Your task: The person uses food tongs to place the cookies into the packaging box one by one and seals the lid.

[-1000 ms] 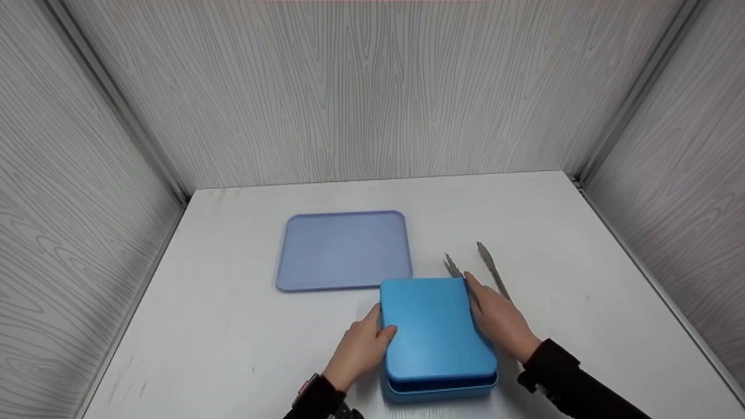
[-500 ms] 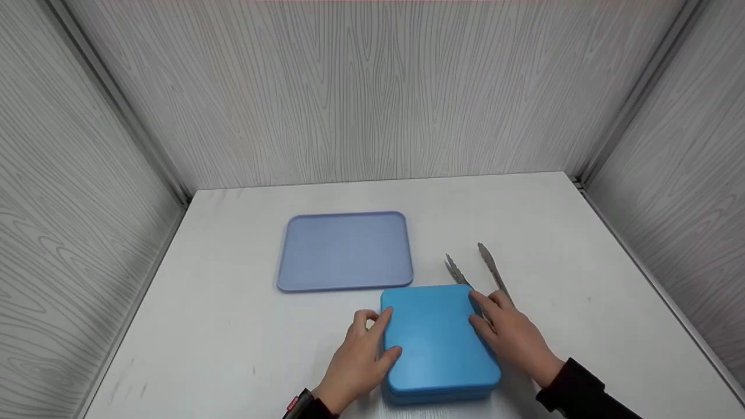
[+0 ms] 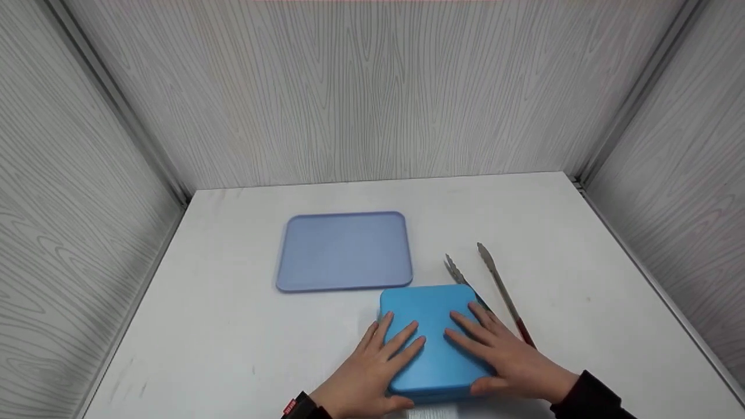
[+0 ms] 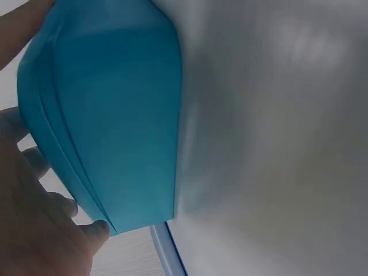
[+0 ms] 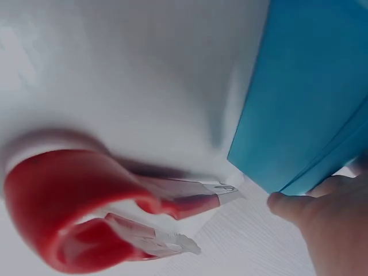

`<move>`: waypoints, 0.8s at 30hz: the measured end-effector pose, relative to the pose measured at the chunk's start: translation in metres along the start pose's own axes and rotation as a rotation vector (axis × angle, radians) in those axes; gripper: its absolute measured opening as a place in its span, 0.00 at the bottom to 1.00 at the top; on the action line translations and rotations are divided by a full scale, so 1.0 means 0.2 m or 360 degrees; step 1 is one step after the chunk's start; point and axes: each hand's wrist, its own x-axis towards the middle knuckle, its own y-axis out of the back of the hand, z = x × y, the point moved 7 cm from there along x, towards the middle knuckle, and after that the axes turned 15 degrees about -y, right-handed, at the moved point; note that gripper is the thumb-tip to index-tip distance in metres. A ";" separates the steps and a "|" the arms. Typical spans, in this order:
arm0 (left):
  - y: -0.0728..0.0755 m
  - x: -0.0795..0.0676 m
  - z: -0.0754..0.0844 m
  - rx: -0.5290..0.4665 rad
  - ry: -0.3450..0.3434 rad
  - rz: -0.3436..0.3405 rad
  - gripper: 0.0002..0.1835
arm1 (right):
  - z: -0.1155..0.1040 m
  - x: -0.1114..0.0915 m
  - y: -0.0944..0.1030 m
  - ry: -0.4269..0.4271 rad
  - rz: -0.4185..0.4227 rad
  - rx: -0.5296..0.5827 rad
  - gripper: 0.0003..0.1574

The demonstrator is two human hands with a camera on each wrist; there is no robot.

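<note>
A blue rectangular box sits at the front of the table with its lid lying flush on top. My left hand rests spread on the left part of the lid, its fingers straight. From the other side my right hand presses on the lid, also with spread fingers. In both wrist views the side of the box shows a thin seam under the lid. Right beside the box lie metal tongs with red handles, partly hidden by the right hand and the box.
A pale blue flat tray lies behind and left of the box, near its back left corner. Grey wood-grain walls enclose the white table at the back and both sides.
The lid, raised above the box a second ago, has come down onto it. Both hands have moved from gripping its edges to lying spread on top.
</note>
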 end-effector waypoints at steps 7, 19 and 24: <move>0.01 -0.01 0.00 0.0097 -0.0056 0.0008 0.49 | -0.02 -0.01 -0.01 0.0023 0.0027 -0.0106 0.62; 0.04 -0.02 0.03 0.0334 -0.0212 0.0134 0.46 | -0.05 -0.04 -0.02 0.0172 0.0187 -0.0235 0.58; 0.04 -0.02 0.04 0.0422 -0.0263 0.0160 0.43 | -0.07 -0.04 -0.02 0.0251 0.0276 -0.0285 0.55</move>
